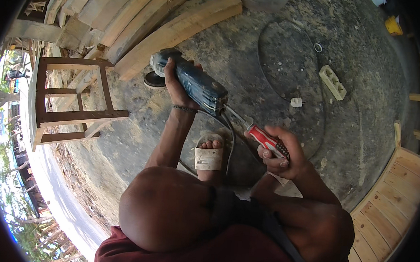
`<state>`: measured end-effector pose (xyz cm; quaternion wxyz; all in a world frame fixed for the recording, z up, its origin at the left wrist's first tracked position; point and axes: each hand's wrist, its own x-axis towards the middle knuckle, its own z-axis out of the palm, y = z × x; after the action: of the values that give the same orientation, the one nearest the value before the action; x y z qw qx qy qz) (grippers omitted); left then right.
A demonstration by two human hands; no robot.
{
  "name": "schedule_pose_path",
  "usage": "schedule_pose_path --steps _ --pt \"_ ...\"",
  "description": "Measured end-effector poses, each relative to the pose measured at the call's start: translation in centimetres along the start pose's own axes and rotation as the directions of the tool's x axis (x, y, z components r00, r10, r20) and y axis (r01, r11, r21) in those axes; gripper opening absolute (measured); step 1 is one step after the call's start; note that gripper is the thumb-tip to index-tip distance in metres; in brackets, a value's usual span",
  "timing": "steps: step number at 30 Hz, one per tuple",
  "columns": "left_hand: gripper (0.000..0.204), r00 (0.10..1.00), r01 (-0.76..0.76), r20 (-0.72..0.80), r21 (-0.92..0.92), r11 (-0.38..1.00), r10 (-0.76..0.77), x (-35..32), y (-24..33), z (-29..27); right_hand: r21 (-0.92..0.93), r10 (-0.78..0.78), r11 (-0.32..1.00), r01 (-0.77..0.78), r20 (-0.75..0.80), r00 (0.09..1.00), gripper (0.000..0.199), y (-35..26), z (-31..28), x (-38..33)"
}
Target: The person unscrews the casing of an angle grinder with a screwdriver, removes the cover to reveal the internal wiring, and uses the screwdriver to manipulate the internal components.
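Left hand (178, 89) grips grinder (203, 87), eleven o'clock; right hand (287, 155) clasps red screwdriver (268, 141), three o'clock. I judge driver work at the rear housing (215, 101) (tip contact unclear); next needs steady alignment.

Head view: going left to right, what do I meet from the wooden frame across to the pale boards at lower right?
Wooden frame → grinder → screwdriver → power strip → pale boards.
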<state>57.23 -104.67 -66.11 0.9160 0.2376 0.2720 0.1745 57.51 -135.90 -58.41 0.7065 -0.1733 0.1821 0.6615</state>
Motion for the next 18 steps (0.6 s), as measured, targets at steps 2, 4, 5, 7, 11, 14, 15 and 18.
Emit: schedule_pose_path --steps 2,4,5,7,11,14,15,18 --pt "0.058 0.999 0.025 0.022 0.021 0.999 -0.026 -0.1 0.1 0.0 -0.336 -0.128 0.940 0.065 -0.171 0.977 0.047 0.0 0.0 0.1" --pt "0.059 0.998 0.054 0.016 0.011 0.999 -0.054 0.1 0.1 -0.2 -0.919 -0.611 0.324 0.223 -0.023 0.792 0.045 0.5 0.0 0.7" --pt "0.060 0.999 0.026 -0.039 0.044 0.999 -0.024 0.0 0.1 -0.1 -0.991 -0.710 -0.033 0.130 0.115 0.695 0.045 0.7 0.4 0.9" --pt "0.061 0.989 -0.022 -0.145 0.112 0.993 0.038 -0.1 -0.1 0.2 -0.887 -0.724 -0.455 -0.082 0.315 0.613 0.045 1.0 0.4 1.2" --pt "0.060 0.998 0.020 -0.056 -0.009 1.000 -0.020 0.0 0.3 -0.4 -0.863 -0.726 -0.491 -0.117 0.331 0.602 0.046 1.3 1.4 1.2" --pt "0.059 0.999 0.031 -0.036 0.037 0.999 -0.029 -0.5 0.5 0.0 -0.925 -0.580 0.360 0.125 -0.117 0.806 0.047 0.8 2.5 0.5" --pt "0.059 0.999 0.012 -0.049 0.037 0.999 -0.010 -0.5 0.5 0.2 -0.773 -0.425 0.624 0.115 -0.212 0.880 0.048 0.7 2.3 0.5" --pt "0.059 0.992 -0.071 -0.102 0.074 0.995 0.078 -1.0 0.0 1.3 -0.294 -0.051 0.955 -0.038 -0.291 0.955 0.048 0.4 1.7 0.5"
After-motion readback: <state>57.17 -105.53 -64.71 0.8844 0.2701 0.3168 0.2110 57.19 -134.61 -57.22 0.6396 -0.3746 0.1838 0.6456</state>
